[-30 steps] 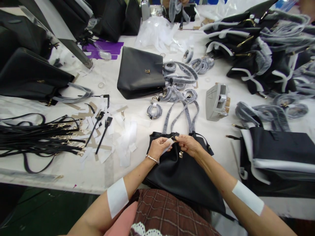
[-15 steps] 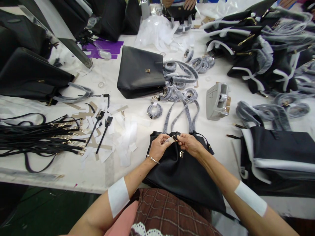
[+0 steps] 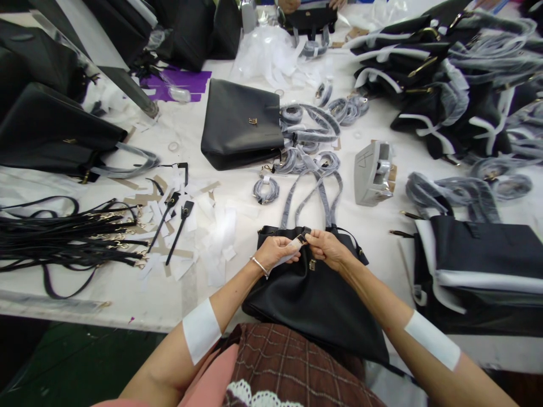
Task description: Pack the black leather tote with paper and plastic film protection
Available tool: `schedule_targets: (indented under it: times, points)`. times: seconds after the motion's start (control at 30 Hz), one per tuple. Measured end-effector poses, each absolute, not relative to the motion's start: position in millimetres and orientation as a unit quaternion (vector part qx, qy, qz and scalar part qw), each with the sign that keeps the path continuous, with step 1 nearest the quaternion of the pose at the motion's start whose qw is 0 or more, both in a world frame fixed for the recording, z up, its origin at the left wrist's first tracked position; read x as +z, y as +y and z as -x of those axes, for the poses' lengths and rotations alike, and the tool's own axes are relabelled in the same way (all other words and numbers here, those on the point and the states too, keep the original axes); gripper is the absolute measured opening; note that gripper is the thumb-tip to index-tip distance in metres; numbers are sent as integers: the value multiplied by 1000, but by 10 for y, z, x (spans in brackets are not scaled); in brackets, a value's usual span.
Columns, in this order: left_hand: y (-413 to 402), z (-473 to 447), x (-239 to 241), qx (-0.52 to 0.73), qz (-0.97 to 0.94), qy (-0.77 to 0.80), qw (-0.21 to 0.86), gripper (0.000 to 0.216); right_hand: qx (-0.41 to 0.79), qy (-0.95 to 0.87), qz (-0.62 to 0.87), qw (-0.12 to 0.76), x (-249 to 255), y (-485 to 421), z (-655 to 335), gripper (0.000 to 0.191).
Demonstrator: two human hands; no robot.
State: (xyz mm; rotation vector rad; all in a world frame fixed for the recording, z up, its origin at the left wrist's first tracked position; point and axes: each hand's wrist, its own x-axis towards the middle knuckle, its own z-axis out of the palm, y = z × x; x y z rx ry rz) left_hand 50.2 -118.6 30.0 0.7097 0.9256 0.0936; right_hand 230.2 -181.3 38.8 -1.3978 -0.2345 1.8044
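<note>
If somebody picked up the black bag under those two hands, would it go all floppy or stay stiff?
The bag would probably sag a bit, because its front already dips into soft folds. Its handles look bendy, since they curve and cross, so they might flop about. Its smooth, slightly shiny surface could feel a little slippery.

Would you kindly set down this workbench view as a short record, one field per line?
Left hand: pinching a pale strip
Right hand: fingertips at a small dark tab
Nearest bag: black bag with gold-coloured clasp, under both hands
Handles: grey-wrapped handles, stretched away from the person
Beyond: second black bag, lying down
Left side: black straps with gold-coloured clips; paper scraps
Right side: grey dispenser-like device; heaped bags
</note>
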Motion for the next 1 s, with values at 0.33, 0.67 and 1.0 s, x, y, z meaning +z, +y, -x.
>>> schedule_targets:
  times: [0.33,0.67,1.0]
  points:
    - [-1229,-528,291,69,-382,468,794,50,714,-102,568,397,397,-1794,-2328,48]
    - [-1262,-553,321,99,-390,482,778,49,703,-110,589,384,413,-1782,-2320,46]
    - [-1230,-626,350,97,-421,484,761,38,672,-112,644,349,414,-1756,-2241,42]
